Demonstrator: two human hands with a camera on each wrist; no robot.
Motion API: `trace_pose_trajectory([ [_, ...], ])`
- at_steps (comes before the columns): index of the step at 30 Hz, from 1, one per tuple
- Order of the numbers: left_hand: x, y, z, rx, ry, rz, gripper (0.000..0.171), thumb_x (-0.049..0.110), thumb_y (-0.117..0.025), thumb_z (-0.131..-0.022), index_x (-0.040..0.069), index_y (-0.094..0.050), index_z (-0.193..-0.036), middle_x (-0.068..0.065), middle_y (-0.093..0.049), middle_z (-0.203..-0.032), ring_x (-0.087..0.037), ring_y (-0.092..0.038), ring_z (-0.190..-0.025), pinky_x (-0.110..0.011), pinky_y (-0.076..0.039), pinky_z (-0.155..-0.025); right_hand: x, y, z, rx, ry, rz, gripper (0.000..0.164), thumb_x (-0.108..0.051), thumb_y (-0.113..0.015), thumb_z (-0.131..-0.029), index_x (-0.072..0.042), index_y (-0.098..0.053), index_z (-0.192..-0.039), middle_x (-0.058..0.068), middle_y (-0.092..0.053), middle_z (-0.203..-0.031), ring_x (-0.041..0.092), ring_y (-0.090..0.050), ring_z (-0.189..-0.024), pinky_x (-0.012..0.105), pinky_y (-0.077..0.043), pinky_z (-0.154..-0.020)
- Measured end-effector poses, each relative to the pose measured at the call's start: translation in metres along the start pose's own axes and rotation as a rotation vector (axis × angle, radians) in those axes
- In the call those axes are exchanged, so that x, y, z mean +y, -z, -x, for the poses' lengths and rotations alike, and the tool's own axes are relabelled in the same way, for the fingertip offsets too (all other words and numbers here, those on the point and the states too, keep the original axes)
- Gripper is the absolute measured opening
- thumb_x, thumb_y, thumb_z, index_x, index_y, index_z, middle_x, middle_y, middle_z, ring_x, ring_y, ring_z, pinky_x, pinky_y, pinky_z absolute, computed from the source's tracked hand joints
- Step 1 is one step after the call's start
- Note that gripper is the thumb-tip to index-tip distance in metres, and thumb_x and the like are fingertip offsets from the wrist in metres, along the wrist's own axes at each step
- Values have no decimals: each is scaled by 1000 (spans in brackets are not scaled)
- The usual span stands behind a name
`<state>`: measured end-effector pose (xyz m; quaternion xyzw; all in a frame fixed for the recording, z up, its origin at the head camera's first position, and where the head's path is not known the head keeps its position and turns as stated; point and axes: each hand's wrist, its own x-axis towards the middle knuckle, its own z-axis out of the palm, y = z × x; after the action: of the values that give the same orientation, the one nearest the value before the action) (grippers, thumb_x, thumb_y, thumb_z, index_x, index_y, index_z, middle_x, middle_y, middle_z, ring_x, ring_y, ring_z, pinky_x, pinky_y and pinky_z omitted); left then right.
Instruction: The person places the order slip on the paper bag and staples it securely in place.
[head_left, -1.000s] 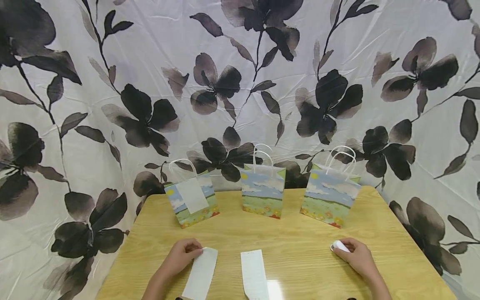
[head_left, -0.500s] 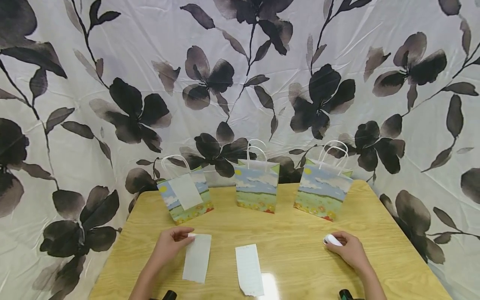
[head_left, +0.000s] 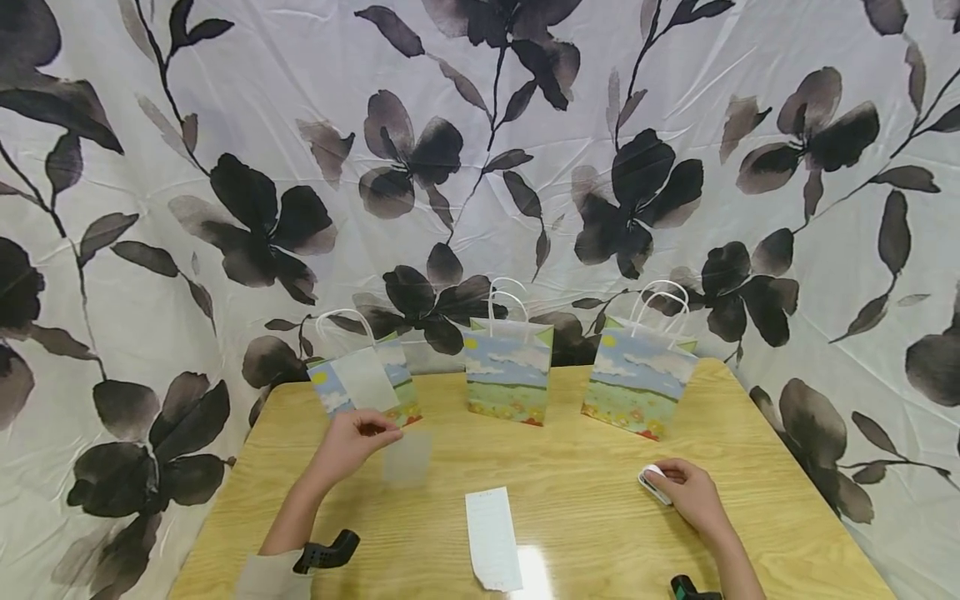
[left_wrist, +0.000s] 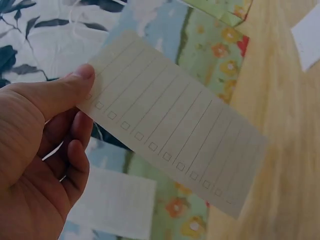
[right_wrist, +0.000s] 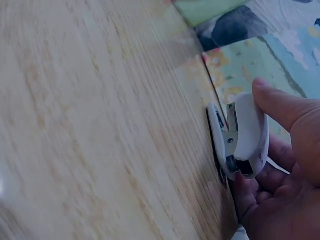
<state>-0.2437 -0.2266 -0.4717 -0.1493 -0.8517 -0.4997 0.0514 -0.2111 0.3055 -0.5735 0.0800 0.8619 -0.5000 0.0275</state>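
My left hand (head_left: 352, 446) pinches a lined paper slip (left_wrist: 175, 125) with small checkboxes by its end, held above the table. In the head view that slip (head_left: 407, 458) looks faint and blurred, in front of the left paper bag (head_left: 405, 392). A blank-looking white slip (head_left: 366, 379) is on the front of that bag. On the right, my right hand (head_left: 693, 492) holds a small white stapler (right_wrist: 250, 135) between thumb and fingers. Another lined slip (head_left: 492, 537) lies on the table between my hands, one corner uneven.
A middle bag (head_left: 508, 379) and a right bag (head_left: 637, 383), with white handles and a meadow print, stand at the back of the wooden table (head_left: 570, 475). Behind them hangs a floral cloth (head_left: 525, 208). A wrist camera (head_left: 327, 552) sits on my left forearm.
My left hand has lifted the slip off the table and moved it up and forward, close to the left bag. My right hand stays nearly in place, the stapler turned slightly.
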Motion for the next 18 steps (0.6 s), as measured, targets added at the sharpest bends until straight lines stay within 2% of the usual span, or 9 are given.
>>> trace_pose_trajectory([
  [3,12,2,-17,-21,-31,-29,8,21,-78,-85,13,-76,-86,1,-68,-80,-18,-60,-68,-28,-49,-56,-2,0,-1,9,-4,5,57,-43,-71,-88,4,-63,-120,13,-65,-109,25,-62,-97,30,-51,-73],
  [5,19,0,-27,-31,-41,-17,7,21,-77,-85,13,-76,-86,0,-68,-81,-20,-61,-68,-29,-49,-56,-3,1,0,6,-5,1,58,-42,-71,-88,4,-62,-121,14,-65,-110,26,-62,-98,29,-51,-72],
  [11,35,-17,-60,-67,-84,67,10,18,-77,-86,8,-75,-88,-5,-68,-81,-29,-62,-68,-31,-50,-56,-7,6,0,18,5,-13,61,-45,-69,-89,4,-59,-125,17,-63,-116,28,-60,-103,29,-51,-77],
  [13,40,-24,-67,-74,-72,81,10,16,-77,-85,7,-75,-88,-6,-68,-82,-28,-62,-69,-33,-51,-59,-10,7,2,27,10,-8,60,-45,-68,-90,3,-59,-126,17,-62,-117,29,-59,-105,31,-51,-80],
  [15,46,-29,-72,-72,-44,50,9,13,-76,-86,4,-75,-89,-8,-68,-85,-29,-61,-73,-36,-51,-62,-15,6,5,46,32,2,55,-42,-66,-92,1,-60,-125,16,-62,-118,29,-58,-106,34,-51,-82],
  [18,49,-34,-83,-73,-30,26,10,17,-76,-86,7,-75,-89,-6,-68,-84,-29,-62,-74,-35,-50,-62,-27,0,8,70,97,15,47,-38,-64,-95,-1,-61,-124,14,-63,-116,27,-58,-104,35,-50,-82],
])
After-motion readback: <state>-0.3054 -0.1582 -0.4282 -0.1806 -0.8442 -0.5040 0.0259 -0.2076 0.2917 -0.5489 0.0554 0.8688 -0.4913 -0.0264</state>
